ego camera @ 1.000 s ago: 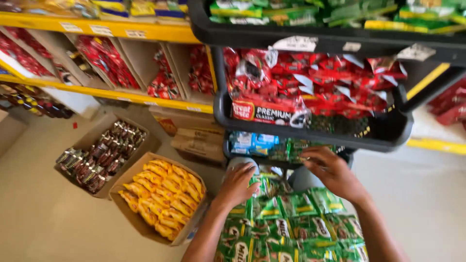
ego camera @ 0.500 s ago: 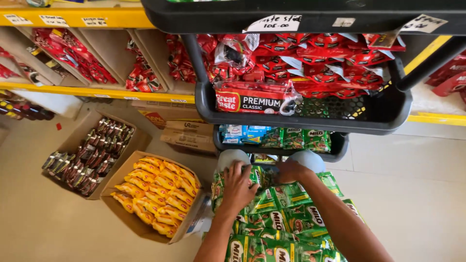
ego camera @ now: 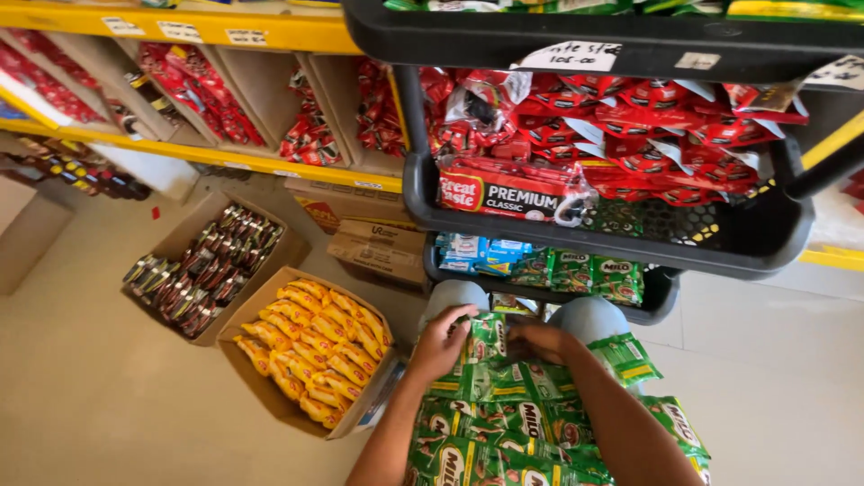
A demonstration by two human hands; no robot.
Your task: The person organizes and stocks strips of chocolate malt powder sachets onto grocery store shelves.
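A long strip of green sachets [ego camera: 504, 423] lies across my lap, over my knees in light jeans [ego camera: 589, 317]. My left hand [ego camera: 441, 342] grips the upper left end of the strip, fingers curled around a sachet. Beside it, my right hand [ego camera: 538, 342] pinches the top of the strip near the middle. Both hands are just below the lowest black rack basket [ego camera: 654, 306], which holds more green and blue packets.
A black rack basket [ego camera: 765, 243] full of red sachets hangs right above my hands. On the floor at left stand a carton of yellow packets [ego camera: 310, 346] and a carton of dark packets [ego camera: 202, 265]. Yellow shelves [ego camera: 225, 153] run behind, with flat cartons [ego camera: 373, 243] underneath.
The view tilted down and closer. My right hand came in from the right to the strip's middle beside my left hand, and both hands now bunch its upper end.
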